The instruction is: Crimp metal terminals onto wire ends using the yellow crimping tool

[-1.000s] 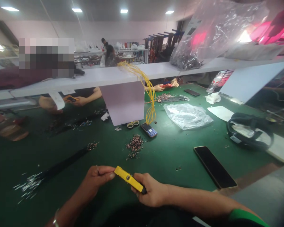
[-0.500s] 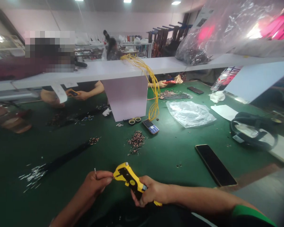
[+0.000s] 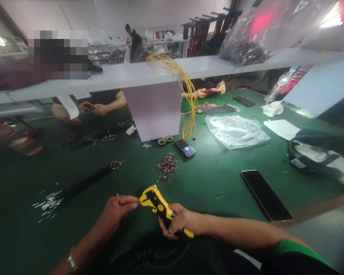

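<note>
Yellow tool point(image 3: 160, 207) at six o'clock, right hand point(image 3: 182, 221) clamped round its handle, now shows its broad side (edge-on a second ago), exposing its mouth beside the left hand point(image 3: 117, 210), fingertips pinched together.

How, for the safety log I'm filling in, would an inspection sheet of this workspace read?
Surface: green table, things spread across it.
Job's things: yellow tool in hand; dark wire bundle lying to the left; heap of clippings beyond the tool.
Clutter: large phone, keypad phone, tape rolls, clear plastic.
Hands: left hand pinches what looks like a thin wire by the tool's head; right hand grips the tool.
Cables: yellow cords hang over the shelf towards the keypad phone.
Surroundings: co-worker's hand with an orange tool.
</note>
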